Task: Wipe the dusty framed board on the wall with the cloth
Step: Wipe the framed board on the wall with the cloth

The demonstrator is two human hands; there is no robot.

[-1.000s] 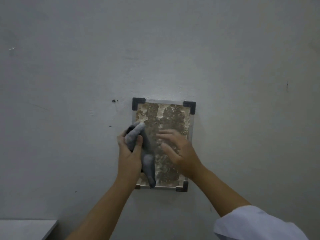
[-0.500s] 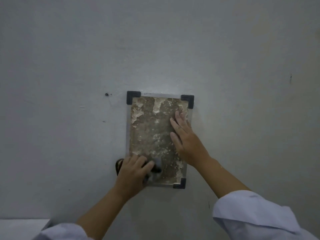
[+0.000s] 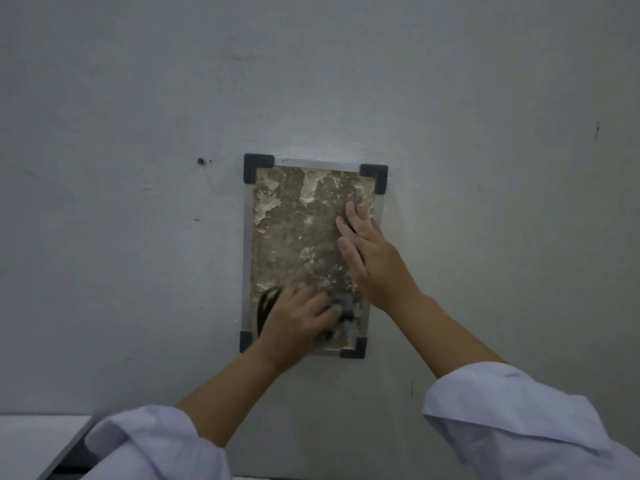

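A small framed board (image 3: pixel 298 244) hangs on the grey wall, with a silver rim, black corner caps and a brown surface mottled with pale dust. My left hand (image 3: pixel 294 323) presses a grey cloth (image 3: pixel 341 315) against the board's lower part, near the bottom right corner; most of the cloth is hidden under the fingers. My right hand (image 3: pixel 370 258) lies flat on the board's right side with fingers together and pointing up, holding nothing.
The bare grey wall (image 3: pixel 138 98) surrounds the board, with a small screw hole (image 3: pixel 201 161) up and to the left of it. A pale ledge or tabletop corner (image 3: pixel 38 445) shows at the bottom left. White sleeves cover both forearms low in the view.
My left hand carried the cloth from the board's left edge down to its bottom and then rightward. My right hand shifted from the middle to the right side, fingers now pointing up.
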